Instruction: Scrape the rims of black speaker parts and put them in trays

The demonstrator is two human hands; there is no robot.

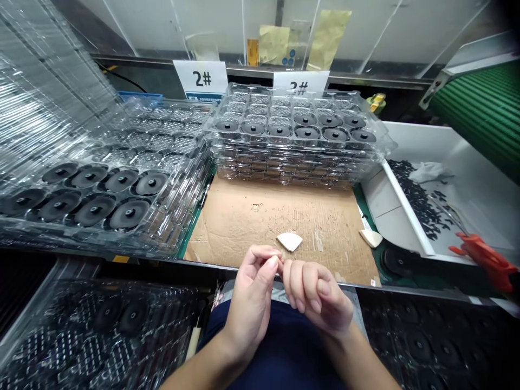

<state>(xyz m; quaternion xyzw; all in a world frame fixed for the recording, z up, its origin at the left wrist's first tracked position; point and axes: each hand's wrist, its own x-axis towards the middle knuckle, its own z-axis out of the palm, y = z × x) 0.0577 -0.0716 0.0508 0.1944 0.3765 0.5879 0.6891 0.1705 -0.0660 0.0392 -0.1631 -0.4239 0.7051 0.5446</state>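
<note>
My left hand (252, 297) is closed just past the front edge of the bench, its thumb and index finger pinched together. Beside it, my right hand (319, 295) has its fingers curled, and the fingertips of both hands meet. Whatever lies between them is hidden or too small to make out. A white, fan-shaped pad (290, 241) rests just beyond my hands on a brown cardboard sheet (235, 216). Another such pad (371, 238) lies near the sheet's right edge.
Stacked clear plastic trays with round black parts stand at the left (162, 214) and back (284, 157). A white bin (410, 211) at the right holds small black pieces and an orange-handled tool (487, 259). A green ribbed roll (479, 108) overhangs it. More trays (122, 346) sit below.
</note>
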